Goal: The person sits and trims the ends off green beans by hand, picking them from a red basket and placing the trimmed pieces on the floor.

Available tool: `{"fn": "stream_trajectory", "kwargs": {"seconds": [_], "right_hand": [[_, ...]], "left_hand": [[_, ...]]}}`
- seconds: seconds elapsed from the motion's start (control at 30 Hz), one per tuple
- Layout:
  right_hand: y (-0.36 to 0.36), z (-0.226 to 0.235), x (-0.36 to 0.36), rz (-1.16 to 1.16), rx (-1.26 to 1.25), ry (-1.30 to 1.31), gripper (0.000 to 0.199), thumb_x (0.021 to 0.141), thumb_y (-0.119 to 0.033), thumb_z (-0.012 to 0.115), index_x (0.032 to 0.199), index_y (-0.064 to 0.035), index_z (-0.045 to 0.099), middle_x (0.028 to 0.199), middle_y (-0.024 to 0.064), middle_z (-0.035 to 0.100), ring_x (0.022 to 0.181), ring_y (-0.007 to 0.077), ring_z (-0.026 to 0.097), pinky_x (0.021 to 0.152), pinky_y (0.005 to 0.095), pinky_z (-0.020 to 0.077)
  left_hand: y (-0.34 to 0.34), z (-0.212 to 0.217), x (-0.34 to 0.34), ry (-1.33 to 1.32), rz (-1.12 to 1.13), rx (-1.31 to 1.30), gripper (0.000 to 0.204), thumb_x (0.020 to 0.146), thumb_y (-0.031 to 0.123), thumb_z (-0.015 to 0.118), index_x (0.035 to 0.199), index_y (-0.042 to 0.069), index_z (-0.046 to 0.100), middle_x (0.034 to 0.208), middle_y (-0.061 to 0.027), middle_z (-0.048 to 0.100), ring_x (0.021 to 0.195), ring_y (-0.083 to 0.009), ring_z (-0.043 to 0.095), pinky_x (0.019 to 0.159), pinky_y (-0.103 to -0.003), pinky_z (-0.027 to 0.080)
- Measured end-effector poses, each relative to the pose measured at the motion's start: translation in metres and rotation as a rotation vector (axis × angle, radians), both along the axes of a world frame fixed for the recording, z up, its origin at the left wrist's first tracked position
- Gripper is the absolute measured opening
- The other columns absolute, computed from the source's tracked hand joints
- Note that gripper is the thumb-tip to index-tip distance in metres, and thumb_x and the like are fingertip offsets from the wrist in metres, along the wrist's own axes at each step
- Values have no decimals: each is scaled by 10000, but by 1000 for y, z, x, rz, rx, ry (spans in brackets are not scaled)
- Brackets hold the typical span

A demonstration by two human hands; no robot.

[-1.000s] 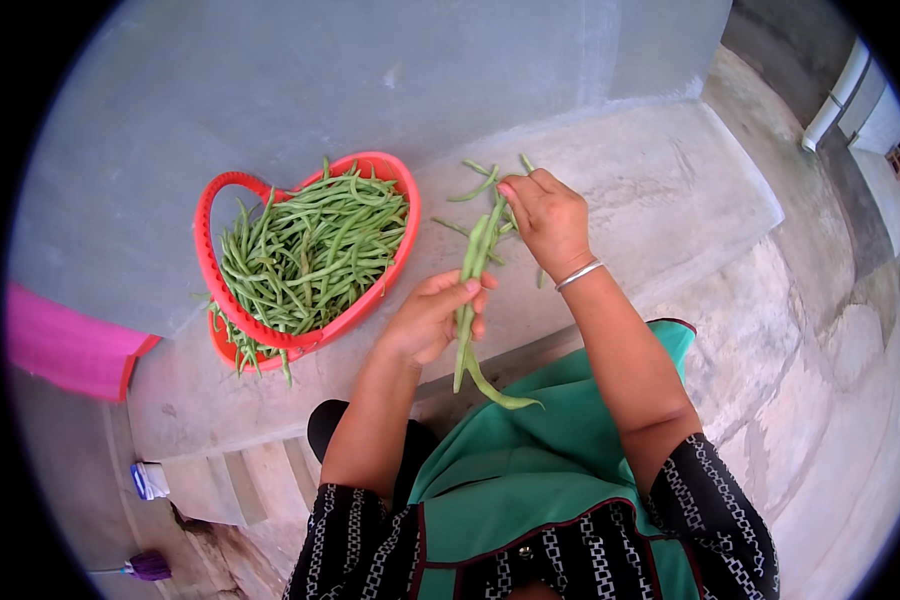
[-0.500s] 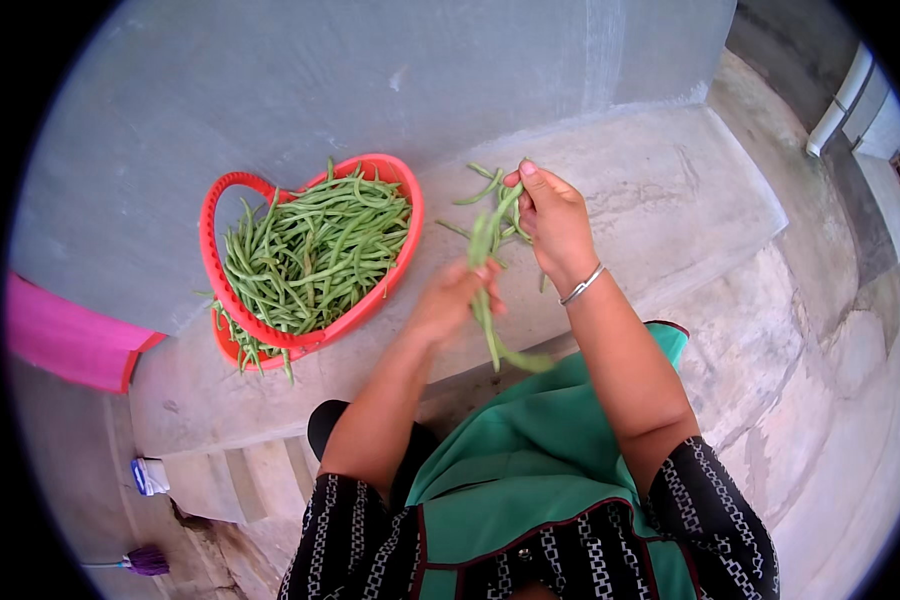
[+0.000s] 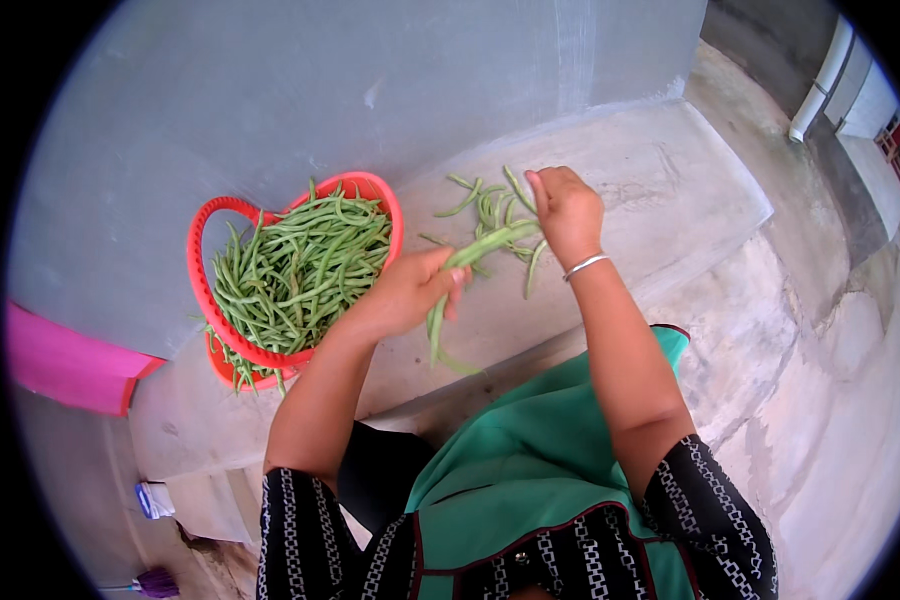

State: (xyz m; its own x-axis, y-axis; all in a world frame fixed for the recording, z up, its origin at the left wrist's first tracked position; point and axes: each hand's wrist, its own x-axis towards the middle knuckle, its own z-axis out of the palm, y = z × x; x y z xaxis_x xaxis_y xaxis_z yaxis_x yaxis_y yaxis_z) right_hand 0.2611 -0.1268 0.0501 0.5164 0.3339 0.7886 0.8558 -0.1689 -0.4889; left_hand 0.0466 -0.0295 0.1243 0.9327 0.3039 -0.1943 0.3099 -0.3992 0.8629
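Observation:
My left hand (image 3: 419, 289) is closed around a small bunch of long green beans (image 3: 491, 243). Some of their ends hang below the fingers, and others point toward my right hand. My right hand (image 3: 568, 212) has its fingers curled in, with the thumb on top, close to the bunch's far end; what it grips is hidden. Behind and between the hands, a loose pile of green beans (image 3: 491, 207) lies on the concrete ledge (image 3: 650, 190). To the left, a red plastic basket (image 3: 397, 215) with a hooped handle is heaped with green beans (image 3: 300, 270).
A grey wall (image 3: 370, 90) rises behind the ledge. Pink cloth or board (image 3: 75, 345) with a red edge stands at left. Lower left are a small white and blue container (image 3: 154, 500) and a purple brush head (image 3: 156, 583). A green apron (image 3: 540, 430) covers my lap.
My left hand has moved left and slightly down with its beans. My right hand has turned into a fist and shifted slightly right. The view has tilted a little, so the basket appears lower left.

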Motion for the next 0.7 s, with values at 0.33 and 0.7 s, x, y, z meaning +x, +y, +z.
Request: {"fn": "stream_trajectory", "kwargs": {"seconds": [0.33, 0.7], "right_hand": [[0, 15, -70, 1020, -125, 1532, 345, 931, -329, 447, 930, -8, 571, 657, -1, 476, 509, 61, 357, 415, 203, 262], [1, 16, -76, 1117, -412, 1357, 517, 890, -539, 443, 633, -91, 477, 542, -34, 353, 485, 65, 314, 423, 219, 239]], "left_hand": [[52, 12, -12, -515, 626, -425, 190, 965, 179, 405, 1016, 35, 519, 780, -21, 534, 680, -144, 585, 616, -277, 518], [57, 18, -17, -428, 606, -291, 183, 958, 175, 420, 1027, 47, 530, 785, -8, 540, 678, -131, 589, 621, -264, 523]]}}
